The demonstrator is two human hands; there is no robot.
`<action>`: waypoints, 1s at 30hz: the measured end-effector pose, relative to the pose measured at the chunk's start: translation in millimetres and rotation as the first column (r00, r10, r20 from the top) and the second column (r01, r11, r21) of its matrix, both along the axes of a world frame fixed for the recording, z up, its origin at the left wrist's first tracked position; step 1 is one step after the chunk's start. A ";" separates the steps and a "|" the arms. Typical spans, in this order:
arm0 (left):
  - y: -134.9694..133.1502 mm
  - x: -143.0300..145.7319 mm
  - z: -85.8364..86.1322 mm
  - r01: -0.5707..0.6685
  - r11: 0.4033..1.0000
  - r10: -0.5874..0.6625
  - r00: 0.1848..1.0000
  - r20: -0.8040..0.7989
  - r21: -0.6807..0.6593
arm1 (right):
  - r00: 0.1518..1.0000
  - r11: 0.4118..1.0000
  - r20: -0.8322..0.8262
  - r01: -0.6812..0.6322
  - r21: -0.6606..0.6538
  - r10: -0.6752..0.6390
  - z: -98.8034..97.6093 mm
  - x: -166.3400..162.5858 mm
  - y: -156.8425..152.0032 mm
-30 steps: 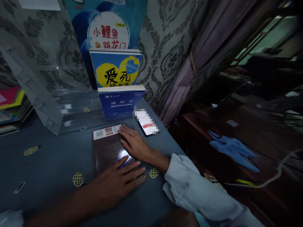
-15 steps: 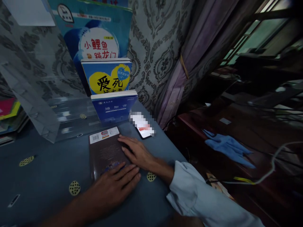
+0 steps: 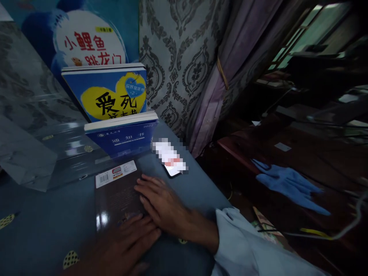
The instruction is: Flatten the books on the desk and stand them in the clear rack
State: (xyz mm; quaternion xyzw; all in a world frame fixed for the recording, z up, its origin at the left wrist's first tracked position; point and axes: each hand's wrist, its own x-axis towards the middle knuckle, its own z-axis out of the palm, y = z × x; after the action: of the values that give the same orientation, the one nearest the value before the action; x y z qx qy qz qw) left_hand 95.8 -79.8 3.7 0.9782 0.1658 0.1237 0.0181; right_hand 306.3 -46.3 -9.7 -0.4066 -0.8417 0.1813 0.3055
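A table [image 3: 57, 214] draped in blue cloth with yellow dotted patches carries a dark book [image 3: 117, 195] lying flat. Just beyond its right corner lies a phone [image 3: 171, 163], and a clear stand [image 3: 66, 149] sits at the back left.

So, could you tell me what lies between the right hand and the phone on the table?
Only a short strip of bare blue tablecloth separates the right hand from the phone, as the head view shows.

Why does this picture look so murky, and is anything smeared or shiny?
Head view: the light is dim; the left hand is motion-blurred, the right hand sharper; a small glare spot sits on the dark book; the phone screen is pixelated.
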 end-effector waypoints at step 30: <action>81.4 -64.4 -15.9 -0.502 0.864 0.497 0.862 0.098 0.034 | 0.881 0.886 0.310 -0.424 0.185 0.357 3.9 -4.8 -13.9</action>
State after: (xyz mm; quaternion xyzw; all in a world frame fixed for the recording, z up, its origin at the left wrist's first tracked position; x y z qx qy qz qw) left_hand 31.4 1.5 -12.2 0.8958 0.4089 0.1707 -0.0360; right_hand 301.5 -60.3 -5.8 -0.2066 -0.9559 0.0766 0.1941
